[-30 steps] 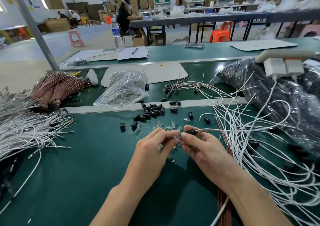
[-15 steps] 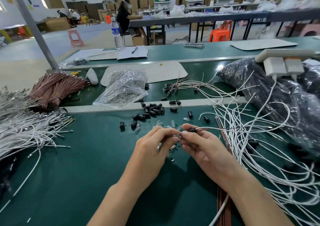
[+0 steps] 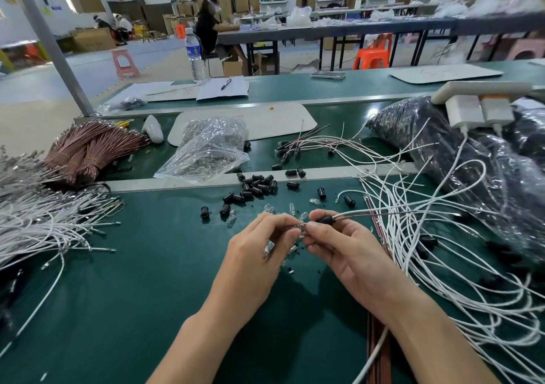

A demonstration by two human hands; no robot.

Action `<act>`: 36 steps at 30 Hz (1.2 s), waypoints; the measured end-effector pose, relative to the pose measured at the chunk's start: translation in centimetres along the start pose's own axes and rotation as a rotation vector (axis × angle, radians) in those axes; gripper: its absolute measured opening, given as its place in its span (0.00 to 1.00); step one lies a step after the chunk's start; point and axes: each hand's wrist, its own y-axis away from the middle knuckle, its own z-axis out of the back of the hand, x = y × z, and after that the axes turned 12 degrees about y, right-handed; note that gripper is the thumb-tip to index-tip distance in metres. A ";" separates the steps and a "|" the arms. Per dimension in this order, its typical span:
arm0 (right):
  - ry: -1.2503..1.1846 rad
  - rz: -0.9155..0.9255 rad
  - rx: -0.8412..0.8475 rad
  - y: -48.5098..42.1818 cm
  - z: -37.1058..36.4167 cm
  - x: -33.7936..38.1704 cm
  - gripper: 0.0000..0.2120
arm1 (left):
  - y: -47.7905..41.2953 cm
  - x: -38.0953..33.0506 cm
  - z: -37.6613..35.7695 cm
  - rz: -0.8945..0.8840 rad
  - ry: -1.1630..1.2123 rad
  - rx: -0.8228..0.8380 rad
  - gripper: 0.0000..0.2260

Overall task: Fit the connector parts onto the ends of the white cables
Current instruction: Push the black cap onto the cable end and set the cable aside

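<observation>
White cable (image 3: 368, 211) end, light, thin and springy, held over the middle of the surface (image 3: 147, 265), black connector shell (image 3: 326, 220) pinched by right hand (image 3: 351, 251), fragile-looking small clear part (image 3: 301, 225) nipped by left hand (image 3: 259, 251), best gripped close behind the shell.

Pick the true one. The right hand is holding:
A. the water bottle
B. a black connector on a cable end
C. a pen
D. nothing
B: the right hand pinches a black connector, with the cable running out of it to the right. The left hand pinches a small clear part at its open end.
</observation>
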 end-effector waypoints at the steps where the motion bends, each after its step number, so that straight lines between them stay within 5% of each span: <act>1: 0.006 0.006 -0.007 0.0 0.0 0.0 0.11 | 0.0 -0.1 -0.1 0.010 0.015 -0.012 0.05; 13: 0.130 0.112 -0.050 0.4 -0.3 0.1 0.06 | 0.1 -0.2 -0.2 0.017 0.011 0.029 0.12; 28: 0.174 0.119 -0.046 0.3 0.0 0.0 0.07 | 0.0 -0.3 0.0 0.087 0.033 0.021 0.08; 36: -0.057 -0.003 -0.038 0.0 0.4 -0.2 0.21 | 0.0 0.0 0.2 -0.009 -0.044 0.036 0.05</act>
